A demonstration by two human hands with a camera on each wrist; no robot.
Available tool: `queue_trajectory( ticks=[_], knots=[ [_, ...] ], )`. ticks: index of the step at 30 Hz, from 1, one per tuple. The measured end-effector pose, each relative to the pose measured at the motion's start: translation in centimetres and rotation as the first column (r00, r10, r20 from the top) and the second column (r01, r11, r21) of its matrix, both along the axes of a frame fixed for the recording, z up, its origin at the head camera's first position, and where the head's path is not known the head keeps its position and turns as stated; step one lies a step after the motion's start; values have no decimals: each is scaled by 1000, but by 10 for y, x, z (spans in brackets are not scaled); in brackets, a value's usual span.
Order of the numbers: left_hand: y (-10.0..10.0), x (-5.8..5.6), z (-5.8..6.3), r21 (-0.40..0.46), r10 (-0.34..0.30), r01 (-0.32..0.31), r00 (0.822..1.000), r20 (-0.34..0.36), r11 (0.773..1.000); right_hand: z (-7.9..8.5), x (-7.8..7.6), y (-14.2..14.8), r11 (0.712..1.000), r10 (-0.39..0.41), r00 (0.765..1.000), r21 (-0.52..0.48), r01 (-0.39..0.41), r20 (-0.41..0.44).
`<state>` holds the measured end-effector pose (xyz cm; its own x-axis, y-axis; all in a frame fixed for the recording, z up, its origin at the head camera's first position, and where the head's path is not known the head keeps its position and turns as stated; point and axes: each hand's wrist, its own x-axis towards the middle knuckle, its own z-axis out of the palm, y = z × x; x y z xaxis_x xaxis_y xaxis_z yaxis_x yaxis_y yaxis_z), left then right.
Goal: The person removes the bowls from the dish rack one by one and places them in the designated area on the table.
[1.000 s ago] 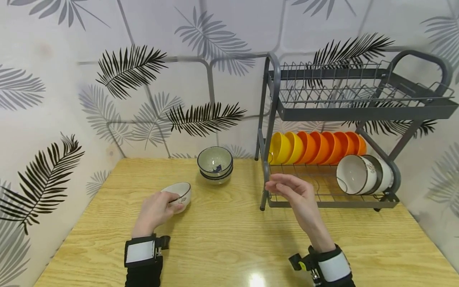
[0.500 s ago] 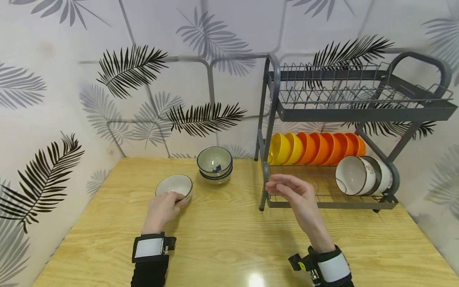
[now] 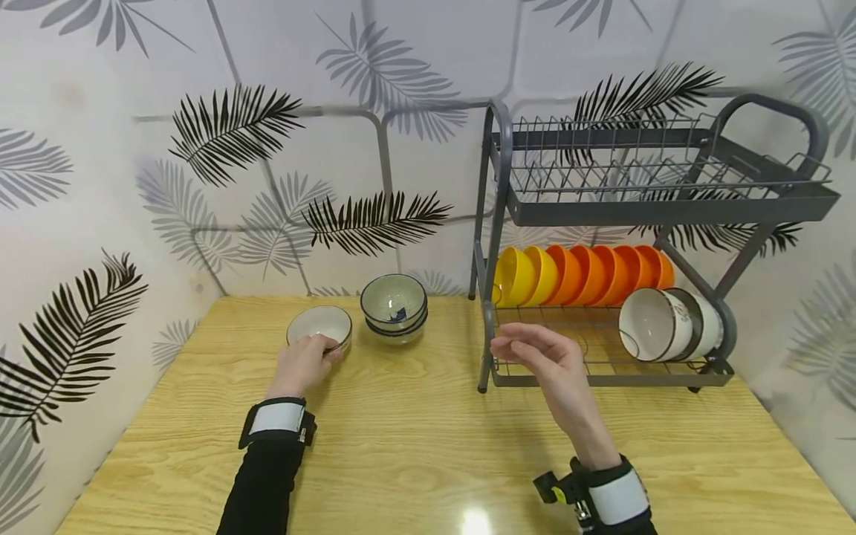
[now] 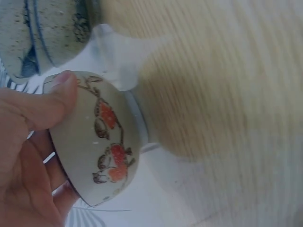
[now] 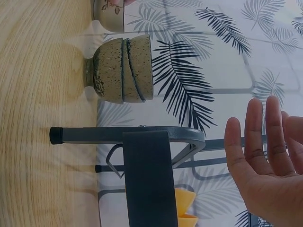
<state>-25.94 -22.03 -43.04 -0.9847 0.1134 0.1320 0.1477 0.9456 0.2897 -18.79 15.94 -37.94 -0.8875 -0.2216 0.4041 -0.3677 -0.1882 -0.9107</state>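
White bowl: roughly upright, on or barely above the table, just left of the speckled stack; can't tell if the foot's fully down
Left hand: thumb and fingers clamped on its rim, so letting go isn't done
Right hand: holding nothing, fingers loosely bent with small gaps, near the rack
Rack's lower tier: yellow bowls, orange bowls, some bigger bowls
Progress: bowls both racked and on the table, so I'd say midway; white one looks nearly placed
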Motion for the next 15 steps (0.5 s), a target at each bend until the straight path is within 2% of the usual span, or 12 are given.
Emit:
queue_trajectory(
  ticks=[6, 15],
  knots=[
    [-5, -14, 1, -23, -7, 7, 1000, -9, 1000, 0, 1, 0, 1000, -2, 1000, 2, 2, 5],
    [-8, -20, 3, -46, -6, 8, 1000, 23, 999, -1, 0, 0, 999, -25, 1000, 24, 24, 18]
  ],
)
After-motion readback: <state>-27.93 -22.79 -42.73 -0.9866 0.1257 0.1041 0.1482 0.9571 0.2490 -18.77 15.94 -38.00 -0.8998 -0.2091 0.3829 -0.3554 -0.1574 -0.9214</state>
